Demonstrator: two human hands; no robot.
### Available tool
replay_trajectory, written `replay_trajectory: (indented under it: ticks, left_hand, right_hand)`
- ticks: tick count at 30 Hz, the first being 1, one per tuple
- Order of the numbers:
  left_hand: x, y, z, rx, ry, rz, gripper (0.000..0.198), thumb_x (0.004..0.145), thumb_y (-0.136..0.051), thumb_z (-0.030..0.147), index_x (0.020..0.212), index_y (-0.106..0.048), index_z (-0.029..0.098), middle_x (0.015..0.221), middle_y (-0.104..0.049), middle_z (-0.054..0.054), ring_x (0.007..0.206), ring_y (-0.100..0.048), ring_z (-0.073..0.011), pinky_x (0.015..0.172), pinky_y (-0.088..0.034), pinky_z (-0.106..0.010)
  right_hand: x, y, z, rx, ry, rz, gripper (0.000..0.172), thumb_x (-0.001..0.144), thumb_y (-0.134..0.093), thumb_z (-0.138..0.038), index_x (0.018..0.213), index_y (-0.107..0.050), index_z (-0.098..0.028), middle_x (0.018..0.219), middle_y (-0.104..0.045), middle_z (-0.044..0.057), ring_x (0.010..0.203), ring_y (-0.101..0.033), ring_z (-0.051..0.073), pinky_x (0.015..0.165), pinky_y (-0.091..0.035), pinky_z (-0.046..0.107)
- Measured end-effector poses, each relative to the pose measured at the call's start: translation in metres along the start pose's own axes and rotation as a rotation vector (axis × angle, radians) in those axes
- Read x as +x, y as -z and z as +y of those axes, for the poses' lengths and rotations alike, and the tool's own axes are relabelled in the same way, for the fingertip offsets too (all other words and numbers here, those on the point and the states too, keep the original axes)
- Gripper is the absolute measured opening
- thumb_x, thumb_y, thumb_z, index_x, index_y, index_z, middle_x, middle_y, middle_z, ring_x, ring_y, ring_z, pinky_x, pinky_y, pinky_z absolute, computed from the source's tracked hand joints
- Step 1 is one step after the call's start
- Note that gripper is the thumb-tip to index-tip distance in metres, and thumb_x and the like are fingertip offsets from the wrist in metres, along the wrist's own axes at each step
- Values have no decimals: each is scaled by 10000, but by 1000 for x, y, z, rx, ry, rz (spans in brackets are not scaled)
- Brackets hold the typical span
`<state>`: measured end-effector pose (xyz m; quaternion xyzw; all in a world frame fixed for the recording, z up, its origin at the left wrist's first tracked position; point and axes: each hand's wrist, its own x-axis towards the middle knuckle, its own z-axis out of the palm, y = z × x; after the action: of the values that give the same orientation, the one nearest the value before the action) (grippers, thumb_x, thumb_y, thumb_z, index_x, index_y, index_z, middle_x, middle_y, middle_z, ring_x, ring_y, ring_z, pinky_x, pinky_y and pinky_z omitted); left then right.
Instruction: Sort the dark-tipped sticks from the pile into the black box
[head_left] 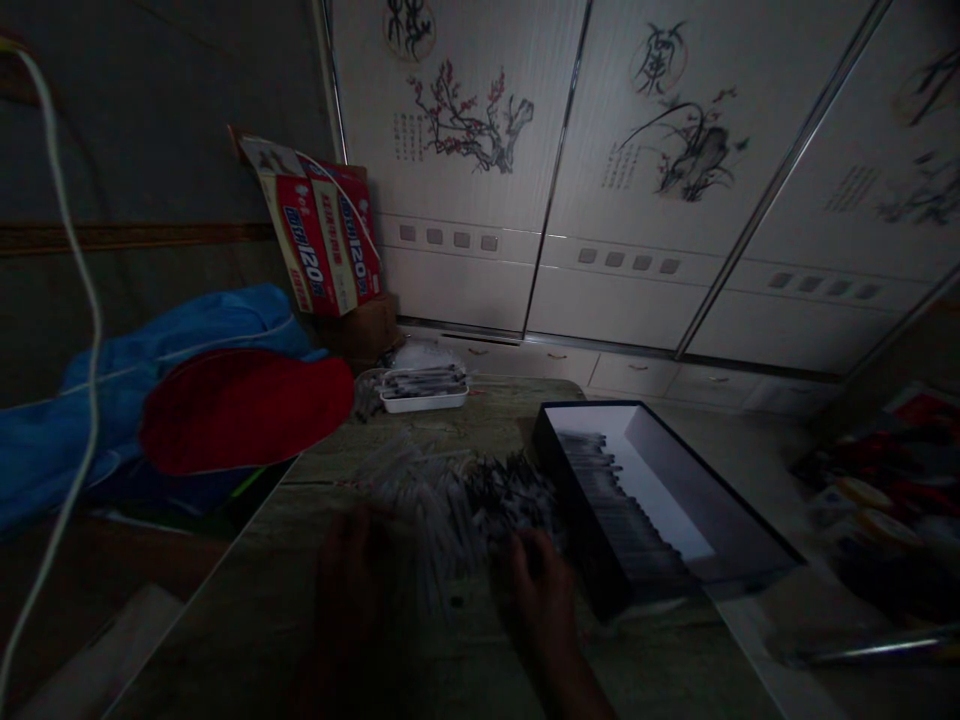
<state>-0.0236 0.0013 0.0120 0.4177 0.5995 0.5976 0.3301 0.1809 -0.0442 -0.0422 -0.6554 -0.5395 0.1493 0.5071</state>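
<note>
At 7 o'clock from the loose pile (457, 505), over the near part of the wood-patterned table (247, 620), the person's left hand (346, 580) is dark and blurred, its fingers bent toward the clear slim tubes (442, 520); whether it grips anything cannot be told. At 5 o'clock the right hand (540, 585) has thumb and fingers curled, the tips beside the dark-tipped pieces (514, 490); whether they are clamped on a piece cannot be told either. The 2 hands are well apart. Beyond them lies the pile itself, tubes toward 11 o'clock, dark-tipped pieces toward 1 o'clock. At 3 o'clock a dark-sided box (679, 460) with a pale inside holds a long row of dark-ended tubes (622, 510) side by side along its left part. Past the pile, at 12 o'clock, a white tray (425, 401) bears thin sticks (424, 380), with clear plastic wrapping (427, 353) just behind. At 10 o'clock a red cloth (247, 410) overlaps a blue cloth (172, 335); a white cord (94, 330) hangs at 9 o'clock. Farther, at 11 o'clock, stands a red and yellow carton (322, 235) printed 120. From 12 to 2 o'clock, pale doors (457, 290) with painted plants rise above drawers (555, 365).
</note>
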Motion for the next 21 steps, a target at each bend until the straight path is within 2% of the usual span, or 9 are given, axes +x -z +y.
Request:
replay_trajectory:
  ticks: [4, 8, 12, 14, 16, 18, 21]
  left_hand:
    - [-9, -11, -6, 10, 18, -119, 395, 803, -505, 556, 712, -605, 185, 562, -562, 31, 511, -511, -127, 509, -428, -230]
    - [-11, -14, -14, 48, 33, -143, 387, 796, -517, 544, 869, -634, 183, 635, -599, 32, 534, -515, -123, 514, -426, -220]
    - [-6, -12, -19, 126, 19, -153, 435, 779, -529, 538, 980, -665, 176, 811, -683, -17, 749, -619, -180, 663, -491, -259]
    - [-6, -13, -21, 168, 18, -177, 444, 779, -525, 530, 1010, -667, 178, 949, -709, -44, 894, -640, -214, 777, -499, -293]
    - [-7, -16, -22, 223, -7, -214, 463, 774, -522, 525, 1042, -663, 175, 1038, -706, -65, 979, -638, -237, 842, -491, -321]
    - [-10, -19, -25, 291, -42, -250, 512, 760, -529, 513, 1105, -642, 151, 1035, -707, -88, 952, -654, -247, 818, -506, -334]
    - [-14, -28, -26, 424, -105, -361, 610, 758, -538, 469, 1250, -553, 108, 787, -711, -59, 699, -666, -226, 667, -521, -338]
  right_hand:
    - [3, -1, -4, 15, 4, 3, 317, 904, -424, -366, 916, -664, -160, 812, -719, 82, 704, -678, 190, 625, -483, 237]
    - [5, 5, -2, -83, -56, 91, 346, 915, -385, -387, 929, -632, -145, 843, -721, 124, 730, -686, 219, 638, -492, 268]
    - [12, 13, 7, -242, -127, 176, 436, 913, -370, -431, 1077, -592, -94, 913, -717, 183, 787, -689, 267, 666, -495, 319]
    - [14, 16, 9, -276, -140, 182, 496, 913, -358, -446, 1155, -557, -62, 945, -711, 202, 833, -688, 285, 685, -496, 333]
    - [14, 17, 9, -283, -135, 175, 497, 919, -343, -446, 1150, -563, -65, 953, -711, 199, 842, -688, 284, 690, -494, 332]
    - [13, 17, 7, -272, -110, 180, 462, 926, -336, -442, 1098, -593, -99, 944, -718, 177, 825, -690, 271, 688, -491, 321]
    - [10, 14, 7, -241, -46, 193, 427, 929, -337, -435, 1014, -622, -129, 912, -726, 151, 787, -693, 248, 683, -491, 302]
